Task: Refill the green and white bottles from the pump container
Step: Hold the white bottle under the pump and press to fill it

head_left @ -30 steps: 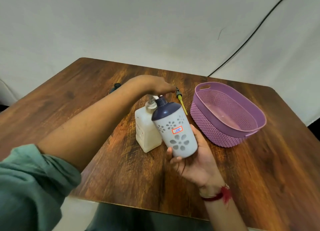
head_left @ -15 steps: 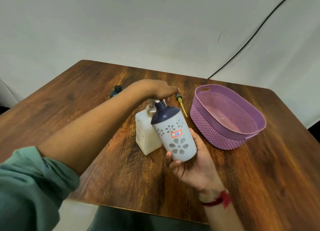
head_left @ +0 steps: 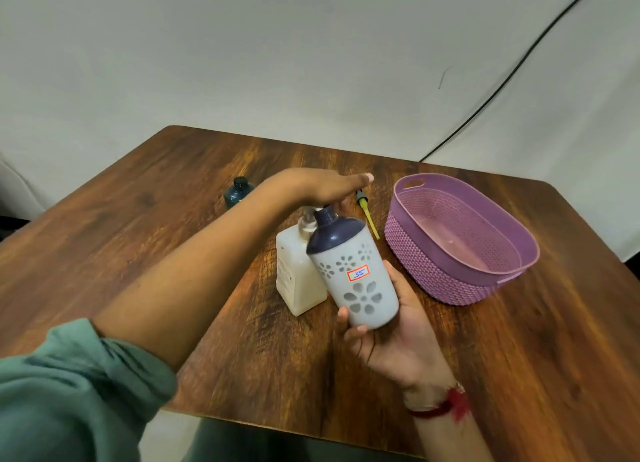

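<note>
The right hand (head_left: pixel 391 326) is wrapped around the lower part of the white bottle (head_left: pixel 360 285). It holds the bottle off the tabletop (head_left: pixel 519 340), tilted left, so the dark blue neck sits just beside the pump head. The bottle has cut-out flower shapes and a small red-edged sticker (head_left: pixel 358 273). Nothing of its contents can be seen.

The left hand (head_left: pixel 322 188) lies flat, palm down and fingers straight, on top of the pump container (head_left: pixel 298 281). This container stands upright near the middle of the tabletop, touching the white bottle's left side. Its translucent body looks cream-coloured all the way down, and no fill line can be made out.

The green bottle (head_left: pixel 237 194) is small and dark. It stands upright at the far left, well apart from both hands, and its contents cannot be made out.

A yellow tube with a dark end (head_left: pixel 367 214) lies between the pump container and the purple woven basket (head_left: pixel 446 288) on the right. The basket's pale perforated floor is in full view.
</note>
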